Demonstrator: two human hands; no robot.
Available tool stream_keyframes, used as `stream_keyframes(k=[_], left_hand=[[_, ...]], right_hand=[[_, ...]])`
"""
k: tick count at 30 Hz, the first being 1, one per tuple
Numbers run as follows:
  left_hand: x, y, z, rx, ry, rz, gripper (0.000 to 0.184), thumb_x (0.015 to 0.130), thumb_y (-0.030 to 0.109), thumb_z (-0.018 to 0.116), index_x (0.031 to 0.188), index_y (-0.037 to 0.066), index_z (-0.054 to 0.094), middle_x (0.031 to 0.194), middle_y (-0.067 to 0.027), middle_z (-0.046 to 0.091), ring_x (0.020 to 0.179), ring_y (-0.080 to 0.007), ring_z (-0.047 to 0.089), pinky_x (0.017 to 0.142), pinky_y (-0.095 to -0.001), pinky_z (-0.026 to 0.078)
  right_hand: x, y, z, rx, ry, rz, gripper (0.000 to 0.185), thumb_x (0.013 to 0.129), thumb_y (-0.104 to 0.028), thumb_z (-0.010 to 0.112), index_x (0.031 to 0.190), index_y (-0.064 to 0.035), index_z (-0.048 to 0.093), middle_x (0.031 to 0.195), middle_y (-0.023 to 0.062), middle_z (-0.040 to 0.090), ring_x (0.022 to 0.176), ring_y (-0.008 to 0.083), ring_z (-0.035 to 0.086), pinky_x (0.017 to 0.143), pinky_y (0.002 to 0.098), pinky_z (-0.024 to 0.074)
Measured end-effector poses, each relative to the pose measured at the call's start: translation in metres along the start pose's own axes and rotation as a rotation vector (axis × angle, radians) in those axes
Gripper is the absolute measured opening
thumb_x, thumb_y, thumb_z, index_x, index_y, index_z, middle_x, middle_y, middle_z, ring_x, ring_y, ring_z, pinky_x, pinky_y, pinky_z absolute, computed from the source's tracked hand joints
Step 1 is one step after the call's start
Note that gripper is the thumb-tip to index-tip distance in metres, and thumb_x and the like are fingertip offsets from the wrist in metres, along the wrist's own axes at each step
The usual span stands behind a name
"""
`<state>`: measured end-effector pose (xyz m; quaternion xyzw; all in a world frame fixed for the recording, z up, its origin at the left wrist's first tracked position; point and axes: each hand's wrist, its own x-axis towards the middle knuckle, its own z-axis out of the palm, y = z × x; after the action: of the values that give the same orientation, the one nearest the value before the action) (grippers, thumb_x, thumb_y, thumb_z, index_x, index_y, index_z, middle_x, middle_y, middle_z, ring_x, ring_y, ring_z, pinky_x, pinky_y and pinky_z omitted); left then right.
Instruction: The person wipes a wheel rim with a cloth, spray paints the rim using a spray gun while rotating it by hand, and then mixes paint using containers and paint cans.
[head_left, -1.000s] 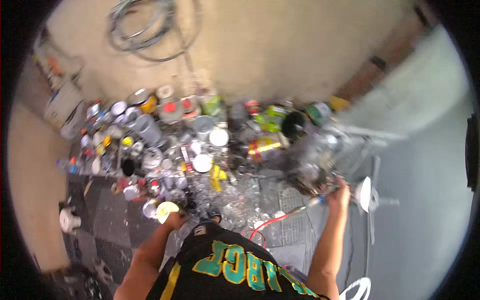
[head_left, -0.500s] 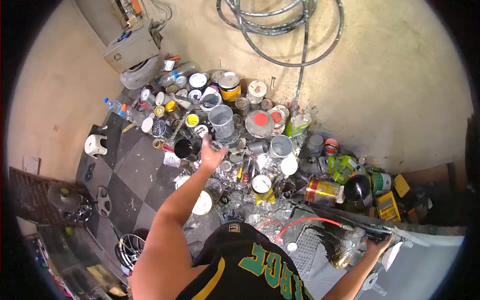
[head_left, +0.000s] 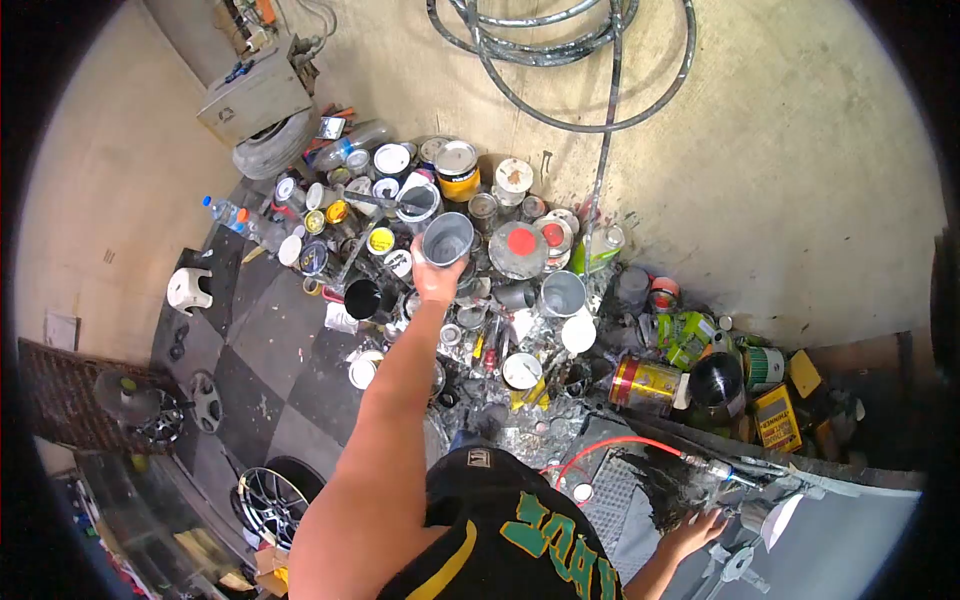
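My left hand (head_left: 438, 276) is wrapped round a grey translucent cup (head_left: 448, 240) among the cans and jars. Round it stand a can with a yellow top (head_left: 381, 240), a tub with a red centre (head_left: 520, 240) and a second grey cup (head_left: 562, 294). At the lower right my right hand (head_left: 692, 534) has its fingers apart and holds nothing. It is just below the metal coupling (head_left: 715, 467) of a red hose (head_left: 610, 440) and left of a white cup-shaped part (head_left: 779, 520).
A coiled hose (head_left: 560, 60) hangs on the wall. At the left are a white stool (head_left: 189, 290), a wheel cover (head_left: 205, 402) and a wheel rim (head_left: 272, 505). Yellow tins (head_left: 777, 420) and a dark round object (head_left: 716, 380) stand at the right.
My left hand has moved up from the jars and closed round the grey cup. My right hand has let go of the hose coupling and moved left and down.
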<state>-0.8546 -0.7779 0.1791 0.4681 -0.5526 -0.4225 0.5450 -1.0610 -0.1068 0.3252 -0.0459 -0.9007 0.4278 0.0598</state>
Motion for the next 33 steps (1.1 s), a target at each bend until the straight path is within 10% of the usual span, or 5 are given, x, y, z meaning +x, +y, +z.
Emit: stream_keyframes(k=[3,13,16,23,33], left_hand=[[-0.032,0.094,-0.029,0.113,-0.057,0.033,0.088,0.064,0.010,0.089,0.138,0.003,0.041,0.123,-0.0133,0.061,0.115,-0.0247,0.060,0.104,-0.0375,0.046],[-0.218,0.248,-0.035,0.109,-0.934,0.317,0.080,0.058,0.029,0.089,0.125,0.001,0.058,0.117,-0.0184,0.065,0.109,-0.0336,0.065,0.099,-0.0432,0.048],[-0.283,0.303,0.002,-0.147,-1.207,0.295,0.085,0.057,0.029,0.090,0.130,0.002,0.055,0.121,-0.0189,0.064,0.113,-0.0354,0.063,0.100,-0.0454,0.048],[-0.360,0.346,0.039,-0.232,-1.531,0.388,0.117,0.059,0.041,0.095,0.150,0.002,0.034,0.148,-0.0221,0.043,0.138,-0.0393,0.043,0.114,-0.0500,0.036],[-0.446,0.278,0.035,-0.144,-2.387,-0.523,0.045,0.107,0.036,0.051,0.141,0.007,0.054,0.138,-0.0087,0.058,0.126,-0.0204,0.054,0.109,-0.0364,0.040]], right_hand=[[-0.046,-0.055,0.006,0.537,0.116,0.118,0.062,0.097,-0.015,0.063,0.153,-0.0092,0.038,0.150,0.0156,0.041,0.129,0.0279,0.048,0.107,0.0446,0.0412],[-0.090,-0.147,0.053,0.150,-0.868,-0.542,0.072,0.080,-0.014,0.083,0.140,0.0030,0.047,0.139,0.0146,0.055,0.128,0.0261,0.052,0.105,0.0382,0.0446],[-0.090,-0.133,0.042,0.242,-0.734,-0.691,0.091,0.067,-0.019,0.093,0.142,0.0017,0.045,0.140,0.0154,0.053,0.130,0.0274,0.052,0.105,0.0406,0.0449],[-0.086,-0.018,-0.054,0.392,-0.412,-0.301,0.121,0.055,-0.024,0.100,0.148,0.0034,0.028,0.142,0.0168,0.049,0.128,0.0284,0.052,0.111,0.0435,0.0402],[-0.044,0.028,-0.185,0.424,0.038,-0.087,0.100,0.056,-0.013,0.096,0.138,0.0005,0.041,0.133,0.0124,0.053,0.123,0.0257,0.053,0.108,0.0402,0.0404]])
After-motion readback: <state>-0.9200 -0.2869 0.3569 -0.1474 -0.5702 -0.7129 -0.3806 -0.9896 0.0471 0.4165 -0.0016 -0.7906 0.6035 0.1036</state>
